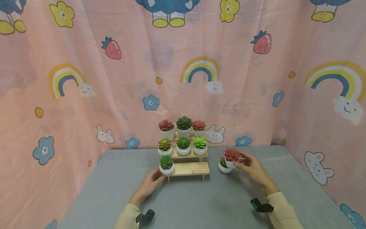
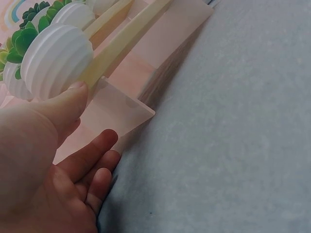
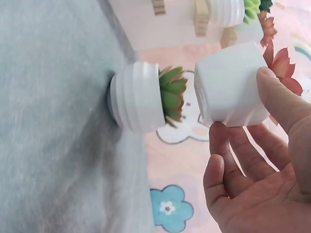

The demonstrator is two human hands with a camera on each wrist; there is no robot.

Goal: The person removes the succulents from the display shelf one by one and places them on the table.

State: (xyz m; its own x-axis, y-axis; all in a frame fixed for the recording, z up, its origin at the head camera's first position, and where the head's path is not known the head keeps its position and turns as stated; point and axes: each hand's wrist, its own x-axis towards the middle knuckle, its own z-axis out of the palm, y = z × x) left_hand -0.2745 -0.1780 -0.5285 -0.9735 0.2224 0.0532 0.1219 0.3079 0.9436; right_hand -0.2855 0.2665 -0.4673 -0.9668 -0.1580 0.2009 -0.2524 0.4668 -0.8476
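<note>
My right hand [image 1: 254,170] pinches the white pot of a red artificial succulent [image 1: 232,155] between thumb and fingers. In the right wrist view this faceted white pot [image 3: 231,85] hangs clear of the table. Beside it, a green-brown succulent in a ribbed white pot [image 3: 138,97] stands on the table. My left hand [image 1: 148,184] is at the left end of a tiered wooden stand [image 1: 188,169], beside a green succulent [image 1: 166,162] in a ribbed pot on the lowest tier. Its thumb touches where pot and plank meet; the other fingers extend loosely below.
On the middle tier stand three potted succulents, with a green one [image 1: 183,143] at the centre. Three more are on the top tier, including a dark green one [image 1: 184,123]. A pink patterned curtain [image 1: 128,79] hangs behind the grey table [image 1: 114,178].
</note>
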